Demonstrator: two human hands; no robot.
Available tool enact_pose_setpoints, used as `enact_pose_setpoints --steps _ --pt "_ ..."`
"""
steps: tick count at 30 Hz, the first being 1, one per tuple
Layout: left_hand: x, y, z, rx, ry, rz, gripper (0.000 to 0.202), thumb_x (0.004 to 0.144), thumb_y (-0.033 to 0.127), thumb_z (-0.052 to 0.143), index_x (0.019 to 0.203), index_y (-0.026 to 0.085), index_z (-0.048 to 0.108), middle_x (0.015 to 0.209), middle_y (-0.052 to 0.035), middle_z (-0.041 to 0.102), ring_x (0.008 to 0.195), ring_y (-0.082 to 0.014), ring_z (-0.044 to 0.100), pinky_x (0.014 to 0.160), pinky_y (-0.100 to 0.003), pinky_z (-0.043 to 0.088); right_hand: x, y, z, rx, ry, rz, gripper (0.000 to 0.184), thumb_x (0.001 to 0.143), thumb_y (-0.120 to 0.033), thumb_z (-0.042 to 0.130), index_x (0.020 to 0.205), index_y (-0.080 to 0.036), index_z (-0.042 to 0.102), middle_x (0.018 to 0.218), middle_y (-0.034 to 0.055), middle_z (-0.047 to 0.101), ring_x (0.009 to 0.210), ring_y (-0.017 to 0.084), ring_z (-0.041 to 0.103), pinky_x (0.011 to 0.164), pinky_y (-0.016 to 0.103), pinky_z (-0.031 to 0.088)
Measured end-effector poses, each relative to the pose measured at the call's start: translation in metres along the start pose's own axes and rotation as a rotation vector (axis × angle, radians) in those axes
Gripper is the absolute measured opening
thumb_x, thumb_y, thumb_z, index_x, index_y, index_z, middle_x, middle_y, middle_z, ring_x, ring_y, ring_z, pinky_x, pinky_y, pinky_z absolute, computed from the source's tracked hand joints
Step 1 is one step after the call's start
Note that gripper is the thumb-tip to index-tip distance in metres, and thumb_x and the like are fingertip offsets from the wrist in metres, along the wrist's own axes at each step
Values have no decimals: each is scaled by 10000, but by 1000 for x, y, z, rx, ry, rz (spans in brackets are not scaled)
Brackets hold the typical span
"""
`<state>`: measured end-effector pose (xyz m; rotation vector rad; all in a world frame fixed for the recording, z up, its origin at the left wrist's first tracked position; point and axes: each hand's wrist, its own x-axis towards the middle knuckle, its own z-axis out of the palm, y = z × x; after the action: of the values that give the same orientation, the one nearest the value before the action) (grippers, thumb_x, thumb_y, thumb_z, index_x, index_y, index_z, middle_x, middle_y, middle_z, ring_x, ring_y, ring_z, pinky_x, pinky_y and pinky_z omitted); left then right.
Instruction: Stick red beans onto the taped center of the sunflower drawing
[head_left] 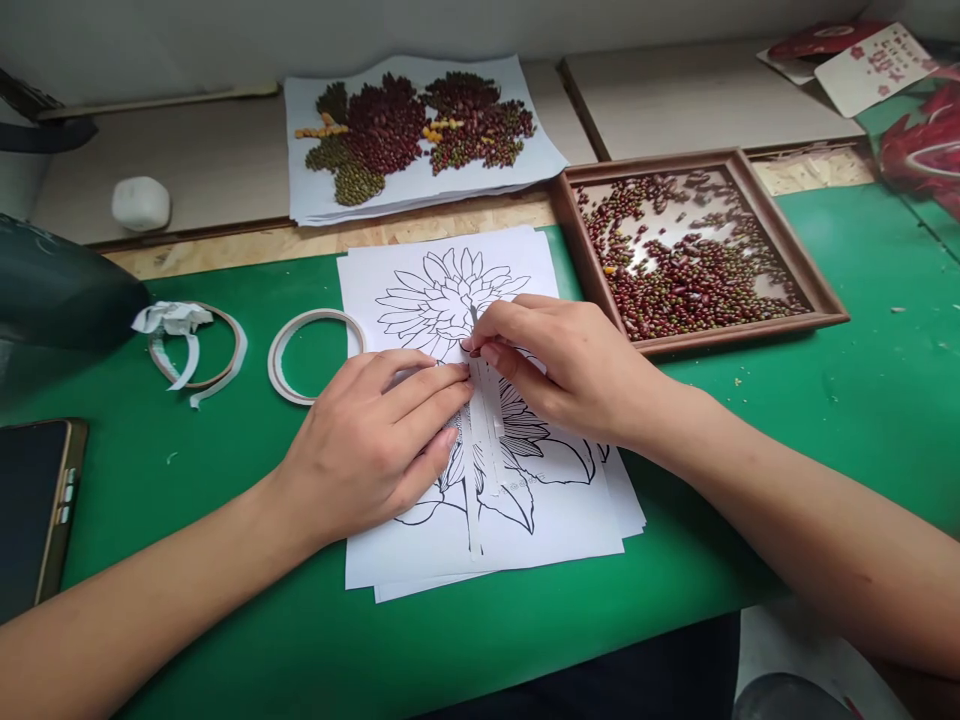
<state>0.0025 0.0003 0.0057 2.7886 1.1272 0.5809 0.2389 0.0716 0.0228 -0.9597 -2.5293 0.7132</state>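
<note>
A line drawing of sunflowers (559,535) on white paper lies in front of me, on top of other sheets. Strips of white tape (491,470) run down the stem area. My left hand (379,435) rests on the sheet, its fingers stretched toward the stem and pressing the paper. My right hand (566,365) pinches at the base of the upper flower. Between its thumb and forefinger shows a small dark-red bean (472,350), partly hidden by the fingertips.
A brown-framed tray (750,325) of red and green beans stands at right. Behind lies a bean picture (386,125) on paper. At left are a tape roll (281,370), a second ring with loose tape (232,360), a phone (34,510) and a dark container (64,285).
</note>
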Motion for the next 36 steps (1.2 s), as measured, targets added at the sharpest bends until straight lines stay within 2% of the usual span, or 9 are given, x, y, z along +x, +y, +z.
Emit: enact_pose_setpoints --steps 9,16,36 --pt "-1 -1 1 -29 -21 -20 383 1019 252 567 1375 139 650 1430 -78 677 1275 -342 583 966 -512 510 0 0 0 9 4 -9 208 1034 -211 440 1057 -169 642 953 91 726 865 212 635 750 327 451" --pt "0 0 0 -12 -24 -26 397 1026 274 552 1383 135 653 1437 -83 671 1246 -342 584 936 -512 518 1 1 0 14 3 0 204 1037 -233 454 1054 -172 648 963 103 732 870 225 650 749 339 462" --pt "0 3 0 19 -28 -60 383 1031 270 551 1374 141 664 1453 -53 665 1275 -336 562 998 -519 478 1 3 0 -5 -3 -31 218 1052 -221 452 1069 -158 659 948 106 726 902 231 662 753 335 483"
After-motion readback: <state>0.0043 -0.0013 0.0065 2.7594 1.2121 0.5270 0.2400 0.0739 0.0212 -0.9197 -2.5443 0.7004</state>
